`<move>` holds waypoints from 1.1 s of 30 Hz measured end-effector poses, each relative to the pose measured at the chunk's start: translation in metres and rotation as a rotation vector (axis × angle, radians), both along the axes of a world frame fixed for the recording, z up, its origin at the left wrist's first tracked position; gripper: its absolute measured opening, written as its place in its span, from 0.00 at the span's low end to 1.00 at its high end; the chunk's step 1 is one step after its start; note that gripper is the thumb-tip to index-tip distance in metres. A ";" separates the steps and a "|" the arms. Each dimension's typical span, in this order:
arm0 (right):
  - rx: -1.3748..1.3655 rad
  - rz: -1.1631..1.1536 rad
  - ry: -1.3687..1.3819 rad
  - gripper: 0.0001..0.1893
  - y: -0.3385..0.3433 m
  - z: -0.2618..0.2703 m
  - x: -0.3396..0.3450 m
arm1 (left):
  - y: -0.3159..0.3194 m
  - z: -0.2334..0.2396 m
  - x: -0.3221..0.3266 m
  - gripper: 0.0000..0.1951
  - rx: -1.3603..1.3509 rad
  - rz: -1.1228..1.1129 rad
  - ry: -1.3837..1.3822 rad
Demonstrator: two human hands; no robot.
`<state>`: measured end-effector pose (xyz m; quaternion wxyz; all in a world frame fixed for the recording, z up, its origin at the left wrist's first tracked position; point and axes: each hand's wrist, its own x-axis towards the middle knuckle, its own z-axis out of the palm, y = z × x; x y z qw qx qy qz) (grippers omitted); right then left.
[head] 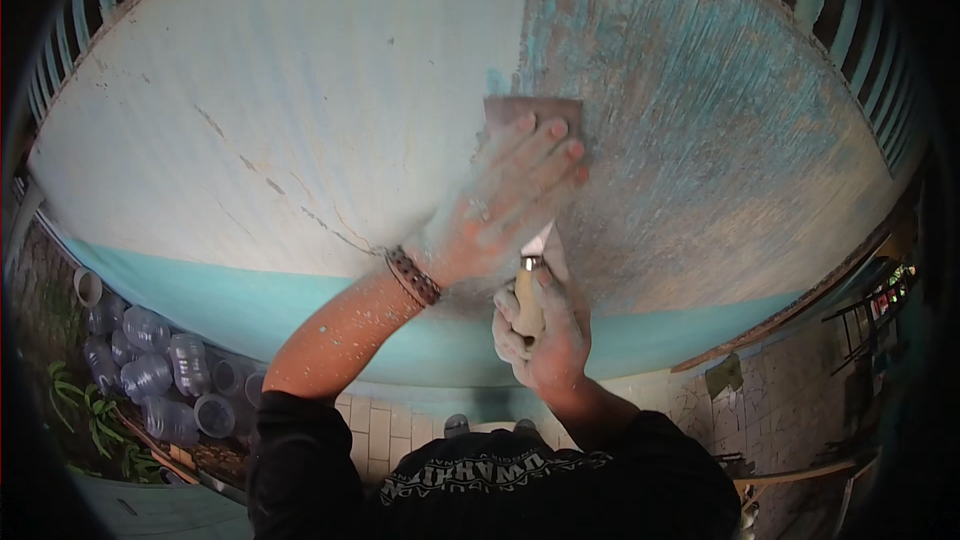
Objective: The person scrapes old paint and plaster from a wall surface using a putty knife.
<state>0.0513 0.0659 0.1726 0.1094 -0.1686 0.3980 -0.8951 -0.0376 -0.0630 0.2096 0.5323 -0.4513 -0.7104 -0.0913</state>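
My left hand (502, 187) lies flat against the wall, fingers pointing up, and presses a brown sheet of sandpaper (532, 106) onto it. White dust coats the hand, and it looks slightly blurred. Just below, my right hand (551, 330) grips the pale handle of a putty knife (531, 304), its metal blade pointing up toward my left wrist. Smooth, pale paint covers the wall (315, 90) on the left. To the right is a rough, scraped wall area (675, 142) with blue and brown patches. The sandpaper sits at the border between the two.
A turquoise band (225, 296) runs along the wall's bottom. Several clear plastic bottles (150, 367) lie at lower left beside green plants (97, 420). Slatted openings (847, 37) flank the wall's top. Floor tiles (375, 427) lie underfoot; a wooden plank (795, 474) is at lower right.
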 end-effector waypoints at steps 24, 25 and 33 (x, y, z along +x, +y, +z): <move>-0.025 -0.001 0.091 0.30 -0.015 0.029 -0.013 | -0.004 0.048 -0.008 0.12 0.075 -0.076 0.081; -0.026 0.000 0.092 0.30 -0.014 0.028 -0.012 | -0.004 0.047 -0.007 0.12 0.074 -0.074 0.083; 0.007 -0.022 0.083 0.30 -0.009 0.028 -0.007 | -0.002 0.044 -0.005 0.14 0.085 -0.104 0.024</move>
